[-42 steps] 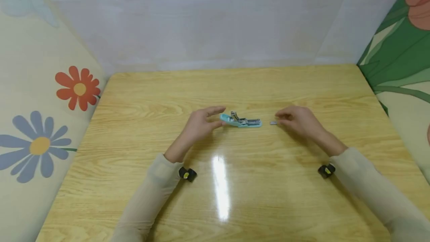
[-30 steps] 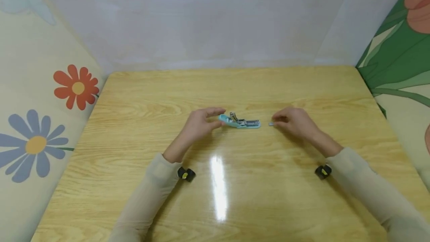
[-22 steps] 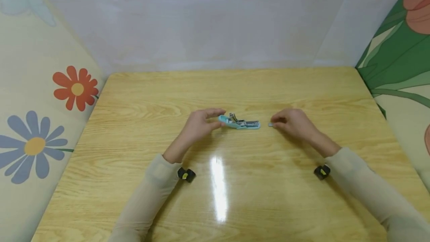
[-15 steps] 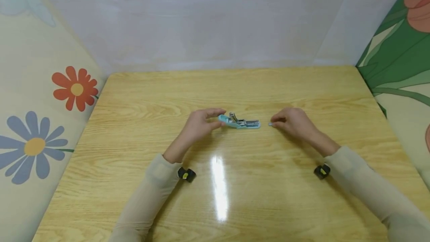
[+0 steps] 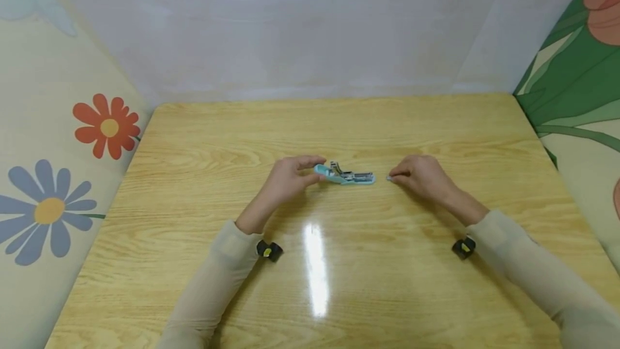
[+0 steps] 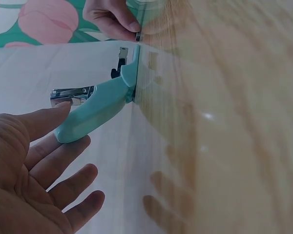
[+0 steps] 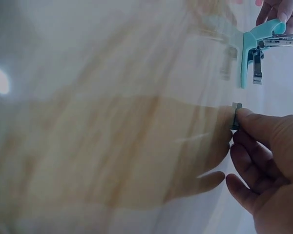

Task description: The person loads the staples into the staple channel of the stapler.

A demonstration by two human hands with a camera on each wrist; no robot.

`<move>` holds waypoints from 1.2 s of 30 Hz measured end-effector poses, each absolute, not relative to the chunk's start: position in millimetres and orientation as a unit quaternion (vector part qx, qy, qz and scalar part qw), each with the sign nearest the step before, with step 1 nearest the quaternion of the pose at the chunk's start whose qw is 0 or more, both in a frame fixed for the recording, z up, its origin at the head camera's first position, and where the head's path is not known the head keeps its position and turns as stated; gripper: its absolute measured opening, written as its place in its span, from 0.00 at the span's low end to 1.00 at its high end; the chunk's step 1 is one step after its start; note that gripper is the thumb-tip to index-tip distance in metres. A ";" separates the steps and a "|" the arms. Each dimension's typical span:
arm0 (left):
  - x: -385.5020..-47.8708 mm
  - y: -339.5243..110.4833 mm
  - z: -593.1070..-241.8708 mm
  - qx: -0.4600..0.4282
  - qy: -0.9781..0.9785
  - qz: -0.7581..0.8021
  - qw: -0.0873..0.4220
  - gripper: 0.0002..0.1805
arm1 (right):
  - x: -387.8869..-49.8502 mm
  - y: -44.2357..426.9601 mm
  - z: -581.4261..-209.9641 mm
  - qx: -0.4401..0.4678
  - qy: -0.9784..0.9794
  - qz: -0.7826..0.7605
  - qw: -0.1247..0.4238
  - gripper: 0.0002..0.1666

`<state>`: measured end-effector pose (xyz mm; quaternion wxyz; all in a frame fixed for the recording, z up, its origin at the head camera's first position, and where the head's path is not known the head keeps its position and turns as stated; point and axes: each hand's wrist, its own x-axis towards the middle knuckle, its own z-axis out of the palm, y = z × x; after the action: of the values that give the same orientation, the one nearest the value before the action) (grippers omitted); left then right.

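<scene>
In the head view, a mint-green stapler [image 5: 356,179] lies opened out on the table, its cover swung back and its metal parts standing exposed. My left hand [image 5: 288,176] pinches the raised end of the cover; the left wrist view shows the thumb on top and fingertips beneath the green shell [image 6: 100,105]. To the right of the stapler, my right hand [image 5: 422,176] pinches a short strip of staples [image 7: 237,116] between thumb and finger, low at the tabletop. A small gap separates this strip from the stapler's front end.
The glossy wooden table [image 5: 387,284] mirrors a bright streak of light near its middle. A white cloth [image 5: 310,42] hangs behind the far edge. Flower-printed panels [image 5: 48,96] stand at both sides. A black wrist camera [image 5: 269,251] sits on each wrist.
My right hand has shifted slightly left with the strip of staples, closer to the stapler, then stays nearly still. The left hand and stapler hardly move.
</scene>
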<state>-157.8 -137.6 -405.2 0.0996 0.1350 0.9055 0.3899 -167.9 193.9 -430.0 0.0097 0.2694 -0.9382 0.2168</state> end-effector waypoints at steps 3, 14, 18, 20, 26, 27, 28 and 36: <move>-157.3 -137.0 -403.0 0.134 0.906 0.389 0.098 0.22 | -167.8 192.6 -429.8 0.272 -0.940 0.208 0.014 0.06; -157.2 -136.0 -402.1 0.120 0.903 0.396 0.112 0.24 | -168.8 194.5 -416.6 0.213 -0.949 0.232 -0.030 0.10; -156.5 -136.3 -401.5 0.115 0.905 0.394 0.115 0.23 | -169.2 196.9 -411.8 0.211 -0.946 0.243 -0.025 0.11; -156.2 -136.2 -401.6 0.117 0.905 0.392 0.115 0.23 | -169.0 197.9 -410.3 0.212 -0.947 0.241 -0.018 0.11; -155.1 -136.6 -399.8 0.125 0.906 0.388 0.113 0.21 | -169.2 195.7 -404.3 0.222 -0.944 0.244 0.000 0.11; -154.9 -136.4 -399.4 0.125 0.907 0.386 0.113 0.21 | -169.2 195.1 -403.9 0.223 -0.943 0.246 0.003 0.11; -154.9 -136.3 -399.2 0.124 0.908 0.385 0.113 0.21 | -169.1 194.4 -403.4 0.225 -0.942 0.248 0.006 0.11; -155.5 -135.5 -400.1 0.118 0.907 0.387 0.114 0.21 | -169.6 188.1 -400.9 0.231 -0.940 0.250 0.015 0.10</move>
<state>-155.5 -135.5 -400.1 0.1141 0.1179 0.9072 0.3873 -169.6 188.1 -400.9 0.0149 0.2315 -0.9400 0.2500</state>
